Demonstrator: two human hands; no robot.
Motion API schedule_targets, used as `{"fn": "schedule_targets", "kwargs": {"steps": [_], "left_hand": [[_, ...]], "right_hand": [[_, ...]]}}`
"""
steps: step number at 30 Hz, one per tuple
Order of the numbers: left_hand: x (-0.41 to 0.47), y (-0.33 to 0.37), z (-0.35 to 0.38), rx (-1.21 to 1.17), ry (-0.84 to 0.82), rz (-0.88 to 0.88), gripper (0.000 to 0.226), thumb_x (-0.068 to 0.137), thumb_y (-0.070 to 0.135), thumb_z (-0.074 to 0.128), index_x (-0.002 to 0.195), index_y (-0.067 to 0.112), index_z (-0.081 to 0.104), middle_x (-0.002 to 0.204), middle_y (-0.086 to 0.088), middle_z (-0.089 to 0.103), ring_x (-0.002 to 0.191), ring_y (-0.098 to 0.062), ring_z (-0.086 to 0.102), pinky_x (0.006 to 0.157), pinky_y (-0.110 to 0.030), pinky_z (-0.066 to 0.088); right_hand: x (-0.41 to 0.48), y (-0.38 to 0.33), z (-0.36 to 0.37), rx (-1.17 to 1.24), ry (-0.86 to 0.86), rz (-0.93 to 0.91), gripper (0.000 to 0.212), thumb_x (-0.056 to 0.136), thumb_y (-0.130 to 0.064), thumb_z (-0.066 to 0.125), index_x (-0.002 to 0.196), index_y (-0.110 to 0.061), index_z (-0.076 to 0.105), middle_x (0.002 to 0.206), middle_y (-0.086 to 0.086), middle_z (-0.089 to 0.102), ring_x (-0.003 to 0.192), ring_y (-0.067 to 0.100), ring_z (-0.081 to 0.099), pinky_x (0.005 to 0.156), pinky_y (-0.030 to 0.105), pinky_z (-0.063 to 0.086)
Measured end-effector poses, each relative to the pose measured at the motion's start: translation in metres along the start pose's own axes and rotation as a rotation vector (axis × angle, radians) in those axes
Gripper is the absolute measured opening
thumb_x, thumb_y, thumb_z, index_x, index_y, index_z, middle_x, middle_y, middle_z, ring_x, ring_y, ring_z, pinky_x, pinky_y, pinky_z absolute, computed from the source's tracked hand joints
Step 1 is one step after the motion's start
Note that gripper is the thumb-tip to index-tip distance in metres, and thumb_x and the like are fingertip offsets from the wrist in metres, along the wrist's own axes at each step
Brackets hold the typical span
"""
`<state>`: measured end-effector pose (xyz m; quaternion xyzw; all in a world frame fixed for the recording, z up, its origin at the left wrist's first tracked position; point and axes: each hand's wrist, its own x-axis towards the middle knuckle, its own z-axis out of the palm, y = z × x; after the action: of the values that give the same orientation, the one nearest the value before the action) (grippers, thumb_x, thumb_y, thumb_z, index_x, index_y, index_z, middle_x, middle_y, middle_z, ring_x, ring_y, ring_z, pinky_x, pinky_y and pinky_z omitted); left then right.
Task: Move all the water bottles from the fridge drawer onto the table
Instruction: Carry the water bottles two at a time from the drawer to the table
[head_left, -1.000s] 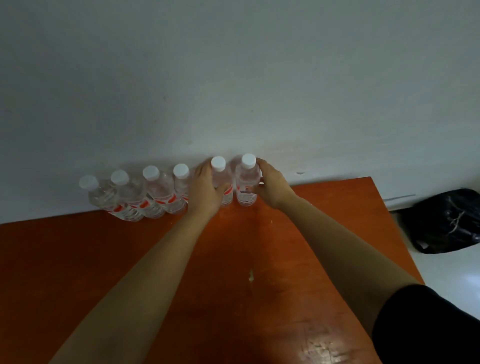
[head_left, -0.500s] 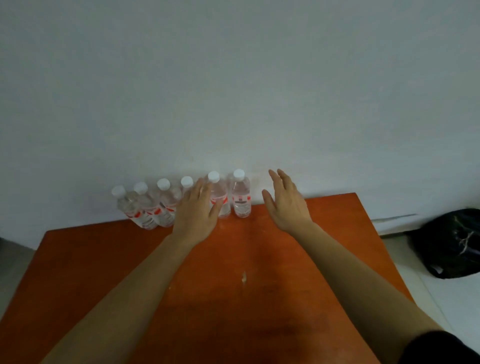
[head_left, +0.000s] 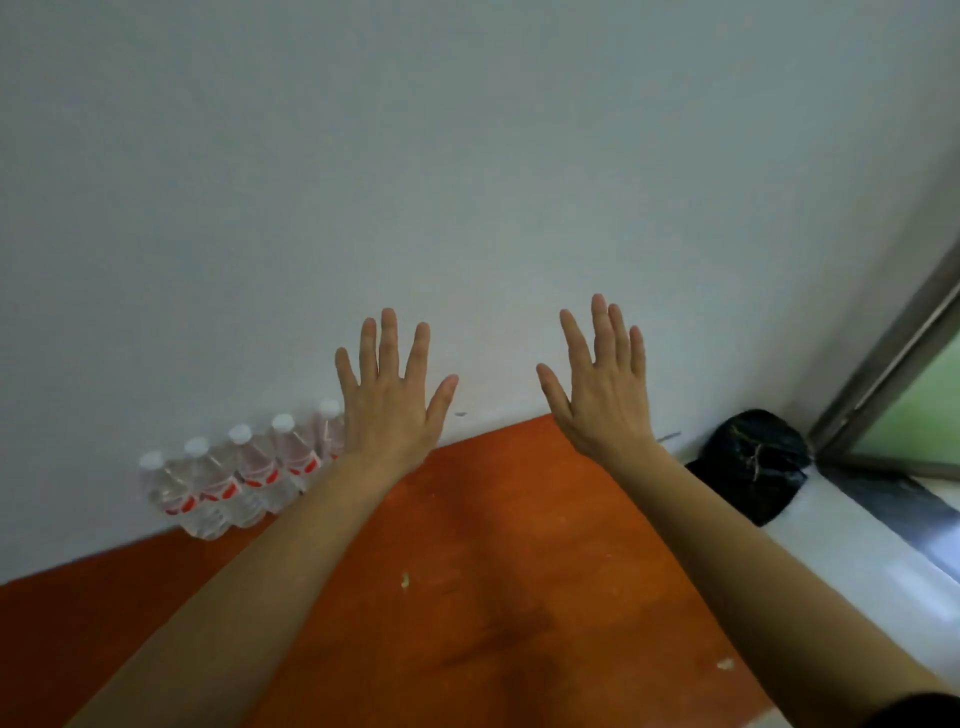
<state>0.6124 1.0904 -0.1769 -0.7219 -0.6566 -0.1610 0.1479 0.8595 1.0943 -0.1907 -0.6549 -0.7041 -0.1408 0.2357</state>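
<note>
Head view: water bottles (head_left: 244, 478) just left of spread left grip (head_left: 389, 410)

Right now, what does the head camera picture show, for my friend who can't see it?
Two bare hands, the left hand and the right hand, are held up open and spread wide, holding nothing, above an orange table. A row of water bottles with white caps stands at the table's back edge by the wall.
</note>
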Motion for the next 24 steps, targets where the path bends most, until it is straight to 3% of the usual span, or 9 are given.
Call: {"fn": "schedule_targets", "kwargs": {"steps": [3, 8, 13, 20, 24], "left_hand": [[-0.007, 0.031, -0.015, -0.103, 0.018, 0.133, 0.075, 0.096, 0.067, -0.001, 0.159, 0.027, -0.001, 0.165, -0.011, -0.015, 0.152, -0.031, -0.014, 0.119, -0.062, 0.002], [-0.040, 0.098, -0.028, -0.345, 0.069, 0.382, 0.074, 0.098, 0.067, 0.007, 0.159, 0.027, 0.002, 0.165, -0.011, -0.015, 0.152, -0.029, -0.016, 0.120, -0.059, -0.004], [-0.092, 0.196, -0.055, -0.487, 0.015, 0.643, 0.076, 0.096, 0.068, 0.002, 0.159, 0.025, 0.001, 0.165, -0.012, -0.015, 0.152, -0.031, -0.015, 0.120, -0.061, 0.000], [-0.216, 0.350, -0.122, -0.639, -0.027, 1.021, 0.074, 0.097, 0.065, 0.013, 0.159, 0.025, 0.006, 0.165, -0.012, -0.013, 0.153, -0.031, -0.011, 0.118, -0.062, 0.005], [-0.300, 0.431, -0.157, -0.739, -0.023, 1.176, 0.076, 0.096, 0.067, 0.012, 0.159, 0.025, 0.013, 0.166, -0.011, -0.009, 0.153, -0.030, -0.009, 0.119, -0.061, 0.006]], "right_hand": [[-0.044, 0.025, -0.037, -0.150, 0.023, 0.151, 0.072, 0.101, -0.063, 0.024, 0.160, -0.023, 0.012, 0.167, 0.013, -0.006, 0.154, 0.030, -0.010, 0.123, 0.051, -0.004], [-0.139, 0.062, -0.096, -0.294, 0.087, 0.358, 0.077, 0.098, -0.065, 0.028, 0.160, -0.021, 0.016, 0.167, 0.016, -0.002, 0.154, 0.033, -0.005, 0.122, 0.057, 0.006], [-0.256, 0.093, -0.169, -0.469, 0.053, 0.572, 0.078, 0.097, -0.067, 0.027, 0.160, -0.023, 0.014, 0.166, 0.015, -0.009, 0.153, 0.031, -0.011, 0.122, 0.055, -0.001], [-0.437, 0.138, -0.289, -0.653, 0.157, 0.874, 0.082, 0.094, -0.065, 0.039, 0.160, -0.023, 0.014, 0.166, 0.017, -0.002, 0.154, 0.034, -0.003, 0.122, 0.056, 0.000], [-0.542, 0.161, -0.350, -0.714, 0.225, 1.030, 0.082, 0.094, -0.068, 0.028, 0.158, -0.017, 0.021, 0.165, 0.020, 0.003, 0.153, 0.037, 0.003, 0.122, 0.056, 0.001]]}}
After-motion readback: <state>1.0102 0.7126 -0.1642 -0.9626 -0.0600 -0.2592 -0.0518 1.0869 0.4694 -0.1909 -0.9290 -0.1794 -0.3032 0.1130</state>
